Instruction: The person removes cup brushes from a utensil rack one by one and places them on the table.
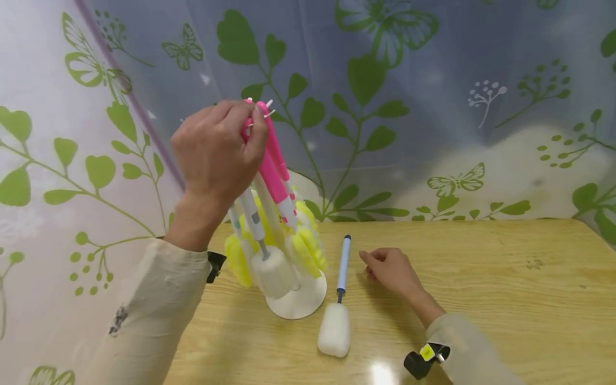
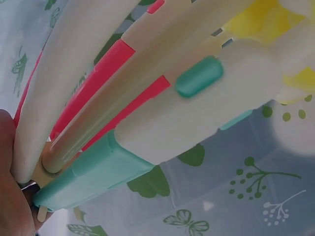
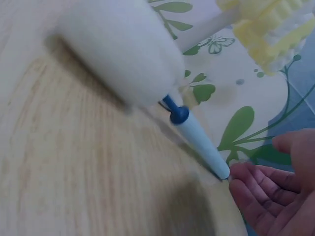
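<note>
My left hand [image 1: 218, 147] grips the top of a white brush stand [image 1: 300, 305], its fingers curled among the hooks and handle ends. Cleaning brushes hang there: pink handles [image 1: 273, 174], a white-and-teal handle [image 2: 197, 103], yellow-and-white sponge heads [image 1: 308, 248] and a white sponge head [image 1: 274, 272]. What lies inside the left fist is mostly hidden. On the table a blue-handled brush [image 1: 344, 264] with a white sponge head [image 1: 334, 330] lies beside the stand's base. To its right my right hand [image 1: 392, 270] hovers near the handle, fingers loosely bent, holding nothing.
The wooden table [image 1: 505, 299] reaches away to the right. Behind it hangs a curtain [image 1: 308, 64] printed with green leaves and butterflies. Dark camera straps sit on both wrists, the right one [image 1: 425, 359] near the table's front.
</note>
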Motion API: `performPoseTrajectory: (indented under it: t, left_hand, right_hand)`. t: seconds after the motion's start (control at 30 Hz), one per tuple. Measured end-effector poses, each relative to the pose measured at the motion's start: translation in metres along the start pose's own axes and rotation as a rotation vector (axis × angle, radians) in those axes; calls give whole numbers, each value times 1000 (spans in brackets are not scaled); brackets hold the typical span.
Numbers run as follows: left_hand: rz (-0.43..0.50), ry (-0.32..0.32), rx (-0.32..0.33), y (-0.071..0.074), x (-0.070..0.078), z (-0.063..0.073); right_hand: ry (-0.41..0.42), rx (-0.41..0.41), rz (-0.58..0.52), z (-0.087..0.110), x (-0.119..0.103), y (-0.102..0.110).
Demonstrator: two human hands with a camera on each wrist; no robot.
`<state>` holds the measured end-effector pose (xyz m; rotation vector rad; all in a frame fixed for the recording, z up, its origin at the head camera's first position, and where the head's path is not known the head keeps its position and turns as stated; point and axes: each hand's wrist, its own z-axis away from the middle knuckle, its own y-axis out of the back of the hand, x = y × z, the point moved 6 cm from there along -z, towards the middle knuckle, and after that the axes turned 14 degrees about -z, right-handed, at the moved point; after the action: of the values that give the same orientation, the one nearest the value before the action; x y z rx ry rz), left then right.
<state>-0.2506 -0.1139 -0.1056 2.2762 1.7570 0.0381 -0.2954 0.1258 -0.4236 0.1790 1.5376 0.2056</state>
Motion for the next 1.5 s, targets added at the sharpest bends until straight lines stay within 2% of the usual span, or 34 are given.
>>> performPoseTrajectory:
  t: [0.2, 0.47, 0.6, 0.7, 0.87, 1.37, 1.5]
  left_hand:
    - [30, -9, 1, 0, -2, 1]
    - [35, -50, -6, 1, 0, 0]
    - [61, -42, -8, 1, -2, 0]
    - [57, -76, -11, 1, -2, -1]
    - [53, -136, -17, 1, -2, -1]
    - [144, -176, -13, 0, -4, -2]
    - [164, -177, -13, 0, -7, -2]
  right_hand:
    - [38, 1, -70, 0, -12, 4]
    - [87, -12, -69, -1, -22, 10]
    - [126, -26, -103, -3, -30, 10]
    - [166, -39, -135, -5, -40, 9]
    - [245, -78, -190, -7, -64, 4]
    - [521, -163, -224, 5, -156, -24]
    - [562, -172, -220, 6, -172, -32]
